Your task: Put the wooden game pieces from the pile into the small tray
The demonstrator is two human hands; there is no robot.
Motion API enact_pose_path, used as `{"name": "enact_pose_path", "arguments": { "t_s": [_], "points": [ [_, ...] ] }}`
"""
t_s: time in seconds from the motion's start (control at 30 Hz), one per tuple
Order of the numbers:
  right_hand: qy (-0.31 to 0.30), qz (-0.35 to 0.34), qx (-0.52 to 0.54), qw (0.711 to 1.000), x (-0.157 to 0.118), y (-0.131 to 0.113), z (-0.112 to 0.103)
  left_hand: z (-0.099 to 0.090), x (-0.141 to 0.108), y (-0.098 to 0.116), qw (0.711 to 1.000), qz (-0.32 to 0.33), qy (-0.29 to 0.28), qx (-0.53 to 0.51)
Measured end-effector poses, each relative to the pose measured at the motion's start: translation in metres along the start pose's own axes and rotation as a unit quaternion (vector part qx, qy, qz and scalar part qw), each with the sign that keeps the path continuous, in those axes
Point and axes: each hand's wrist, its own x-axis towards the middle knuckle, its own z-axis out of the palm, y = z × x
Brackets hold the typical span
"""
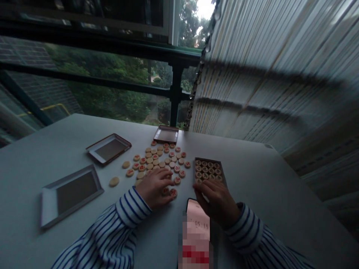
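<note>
My left hand (155, 186) lies palm down over a loose spread of round wooden xiangqi pieces (150, 160), fingers apart. Its fingertips rest at the near right side of the spread, beside a red-marked piece (173, 193). Some pieces under the palm are hidden. To the right, a shallow box (222, 164) holds rows of dark-marked xiangqi pieces (204, 170). My right hand (215, 198) is over the near end of this box, its fingers bent and drawn together at the near left corner. What they grip, if anything, is hidden.
A phone (198, 216) showing a timer lies between my forearms, partly blurred out. Three more shallow trays or lids stand on the white table (244, 157): one at the far edge (166, 134), one far left (109, 148), one near left (73, 196). Behind are a railing and curtain (252, 67).
</note>
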Motion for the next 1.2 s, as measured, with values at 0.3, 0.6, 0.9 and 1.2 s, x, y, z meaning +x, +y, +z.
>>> {"name": "enact_pose_path", "arguments": {
  "t_s": [0.3, 0.6, 0.9, 1.2],
  "points": [
    [-0.010, -0.015, -0.006, 1.000, -0.0021, -0.0010, 0.0009, 0.0030, -0.0025, 0.0014, 1.000, -0.014, -0.010, 0.016],
    [-0.023, -0.020, -0.010, 0.999, -0.0024, -0.0008, 0.0006, 0.0052, -0.0025, 0.0023, 0.999, -0.025, -0.033, 0.033],
    [-0.029, -0.027, -0.008, 0.999, -0.0030, 0.0000, 0.0015, 0.0058, -0.0011, 0.0016, 0.999, -0.010, -0.022, 0.021],
    [-0.024, -0.032, -0.013, 0.999, -0.0028, 0.0001, 0.0011, -0.0011, 0.0067, 0.0087, 0.999, -0.004, 0.041, -0.004]
  ]
}}
